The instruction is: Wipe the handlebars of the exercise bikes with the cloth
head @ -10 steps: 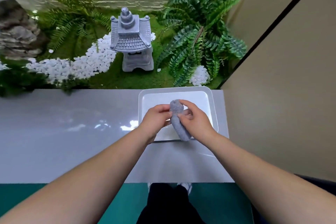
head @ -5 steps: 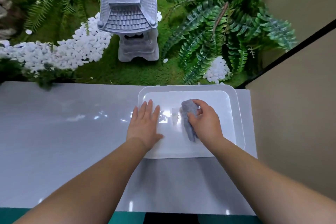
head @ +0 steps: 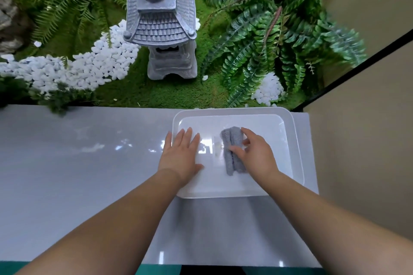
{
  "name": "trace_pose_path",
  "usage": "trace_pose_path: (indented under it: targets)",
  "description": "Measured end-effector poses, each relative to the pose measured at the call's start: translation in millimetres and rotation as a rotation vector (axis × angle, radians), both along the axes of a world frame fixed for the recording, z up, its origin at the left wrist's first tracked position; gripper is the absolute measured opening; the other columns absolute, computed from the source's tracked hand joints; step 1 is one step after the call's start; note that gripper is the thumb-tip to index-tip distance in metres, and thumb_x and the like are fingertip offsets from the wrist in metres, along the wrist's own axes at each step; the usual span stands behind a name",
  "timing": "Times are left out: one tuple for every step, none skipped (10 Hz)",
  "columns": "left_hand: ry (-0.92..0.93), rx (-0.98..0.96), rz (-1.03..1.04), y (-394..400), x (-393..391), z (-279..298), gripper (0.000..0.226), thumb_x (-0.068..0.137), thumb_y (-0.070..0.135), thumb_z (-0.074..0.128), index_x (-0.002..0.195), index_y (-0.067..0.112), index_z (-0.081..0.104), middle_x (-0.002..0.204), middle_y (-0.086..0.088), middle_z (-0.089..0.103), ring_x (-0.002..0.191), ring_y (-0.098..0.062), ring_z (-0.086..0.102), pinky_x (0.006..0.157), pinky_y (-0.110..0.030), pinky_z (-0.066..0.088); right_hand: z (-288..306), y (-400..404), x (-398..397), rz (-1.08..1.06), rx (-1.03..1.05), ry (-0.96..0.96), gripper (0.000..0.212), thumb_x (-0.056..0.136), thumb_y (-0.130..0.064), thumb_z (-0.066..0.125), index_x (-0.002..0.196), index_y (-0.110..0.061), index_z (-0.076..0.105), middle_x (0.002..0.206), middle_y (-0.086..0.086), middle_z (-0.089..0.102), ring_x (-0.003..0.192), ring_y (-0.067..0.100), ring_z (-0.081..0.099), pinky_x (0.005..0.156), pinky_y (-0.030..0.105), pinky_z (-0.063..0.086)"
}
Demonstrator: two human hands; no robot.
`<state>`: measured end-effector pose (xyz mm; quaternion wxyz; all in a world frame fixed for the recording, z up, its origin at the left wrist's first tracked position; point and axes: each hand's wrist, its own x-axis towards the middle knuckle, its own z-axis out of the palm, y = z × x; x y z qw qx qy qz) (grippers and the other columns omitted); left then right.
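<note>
Two bare forearms reach forward from the bottom corners of the view and converge on a white tray [head: 295,140] that sits at the far right end of a glossy grey counter [head: 78,163]. The left hand [head: 182,156] lies palm down with its fingers straight and slightly spread, flat across the tray's left rim and floor, holding nothing. The right hand [head: 257,154] is over the middle of the tray, wrist angled in from the right, its fingers loosely bent and parted; the thumb and fingertips lie against the grey cloth [head: 233,152], touching it from the right side and from above, though whether they actually pinch it cannot be told. The cloth is rolled or folded into a narrow bundle resting on the tray floor, its long axis running nearly straight away from the person, the far end pointing toward the garden bed and the near end tilted slightly rightward under the palm. Beyond the counter stand a grey stone pagoda lantern [head: 161,29], bands of white pebbles [head: 89,69] on moss, and ferns [head: 268,35] against a beige wall.
</note>
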<state>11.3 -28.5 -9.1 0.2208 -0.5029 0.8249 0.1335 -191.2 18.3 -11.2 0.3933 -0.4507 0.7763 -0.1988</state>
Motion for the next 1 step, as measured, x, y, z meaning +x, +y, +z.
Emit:
trace_pose_path:
  targets:
    - [0.040,0.050,-0.012,-3.2,4.8,24.7,0.076,0.094,0.054,0.039,0.152,0.023,0.001,0.160,-0.002,-0.007,0.147,-0.021,-0.006,0.117,-0.042,-0.006,22.5,7.5,-9.8,0.087,0.064,0.152,0.066,0.088,-0.037,0.064,0.145,-0.021,0.035,0.133,0.008,0.048,0.125,0.024,0.044,0.101,0.034,0.039]
